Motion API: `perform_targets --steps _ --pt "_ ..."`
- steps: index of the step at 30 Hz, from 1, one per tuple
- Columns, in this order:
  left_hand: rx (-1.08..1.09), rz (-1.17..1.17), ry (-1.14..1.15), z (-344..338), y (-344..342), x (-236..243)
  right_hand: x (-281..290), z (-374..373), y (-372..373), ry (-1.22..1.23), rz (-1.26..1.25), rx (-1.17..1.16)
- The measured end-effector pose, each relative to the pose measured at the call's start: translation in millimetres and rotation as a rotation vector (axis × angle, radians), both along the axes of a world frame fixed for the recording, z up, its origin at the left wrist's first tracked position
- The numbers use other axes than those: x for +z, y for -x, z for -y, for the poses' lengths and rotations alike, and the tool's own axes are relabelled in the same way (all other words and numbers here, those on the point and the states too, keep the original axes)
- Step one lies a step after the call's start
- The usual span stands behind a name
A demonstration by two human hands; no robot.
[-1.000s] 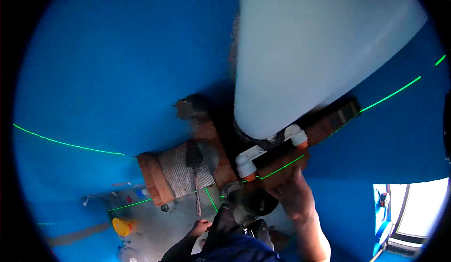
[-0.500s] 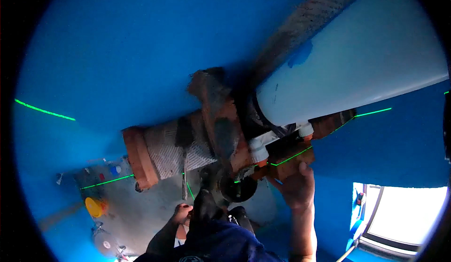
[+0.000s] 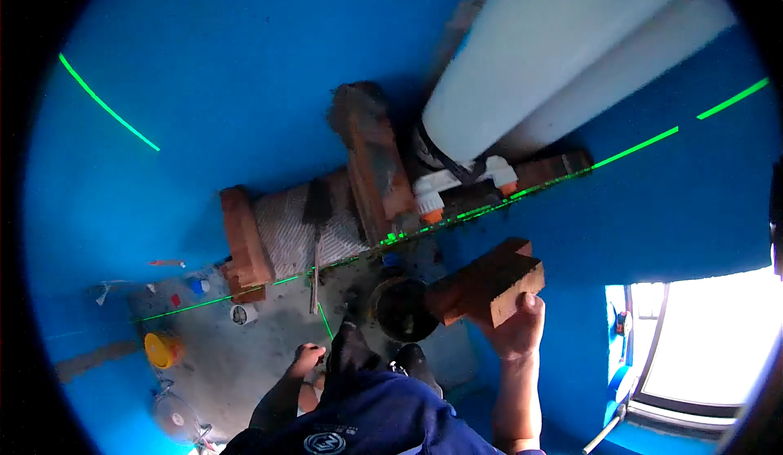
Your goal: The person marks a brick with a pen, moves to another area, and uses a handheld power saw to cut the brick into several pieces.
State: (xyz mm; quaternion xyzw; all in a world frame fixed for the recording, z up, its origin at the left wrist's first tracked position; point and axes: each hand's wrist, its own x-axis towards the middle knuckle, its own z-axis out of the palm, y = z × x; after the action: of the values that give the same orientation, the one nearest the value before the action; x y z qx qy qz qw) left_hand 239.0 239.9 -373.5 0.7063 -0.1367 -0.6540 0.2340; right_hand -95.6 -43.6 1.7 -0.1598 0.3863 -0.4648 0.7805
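My right hand (image 3: 519, 328) grips a reddish-brown brick piece (image 3: 481, 284), clear of the brick ledge (image 3: 550, 168). My left hand (image 3: 308, 355) hangs low beside my leg, fingers curled; what they hold, if anything, is hidden. Above the brick, white pipe fittings with orange ends (image 3: 451, 179) sit at the foot of two tall white pipes (image 3: 530, 39). An upright brick block (image 3: 375, 153) stands left of them, beside a ribbed, pale-covered section (image 3: 285, 235). A dark tool with a long handle (image 3: 316, 210) lies across that section.
A black bucket (image 3: 382, 308) stands by my feet. A yellow bucket (image 3: 163, 349), a white cylinder (image 3: 243, 315) and a round metal item (image 3: 175, 418) are at lower left. Blue walls (image 3: 179, 55) carry green laser lines; a bright window (image 3: 701, 341) is at lower right.
The brick in my right hand has come away from under the pipe fittings, exposing the laser line along the ledge. The view has shifted, showing more of the floor and both pipes.
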Motion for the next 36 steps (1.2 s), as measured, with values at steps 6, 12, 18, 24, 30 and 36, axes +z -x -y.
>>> perform_targets --steps 6,12,18,24,30,36 --pt "-0.022 -0.056 0.082 -27.4 21.6 26.3 -1.8 -60.7 43.6 -0.020 0.196 0.101" --pt "-0.352 0.272 0.323 -46.9 75.5 47.0 -27.1 -121.4 90.8 -0.010 0.270 0.145" --pt "-0.098 0.273 0.257 -40.7 124.7 73.5 -34.5 -157.2 113.7 -0.007 0.394 0.190" --pt "0.026 0.240 0.407 -34.2 181.5 128.6 -32.9 -177.7 120.6 -0.024 0.421 0.247" --pt "0.099 0.258 0.540 -74.2 189.0 148.2 -34.9 -182.1 93.4 0.064 0.473 0.468" --pt "0.269 0.139 0.565 -114.1 199.3 194.5 -48.8 -192.4 48.8 0.013 0.530 0.705"
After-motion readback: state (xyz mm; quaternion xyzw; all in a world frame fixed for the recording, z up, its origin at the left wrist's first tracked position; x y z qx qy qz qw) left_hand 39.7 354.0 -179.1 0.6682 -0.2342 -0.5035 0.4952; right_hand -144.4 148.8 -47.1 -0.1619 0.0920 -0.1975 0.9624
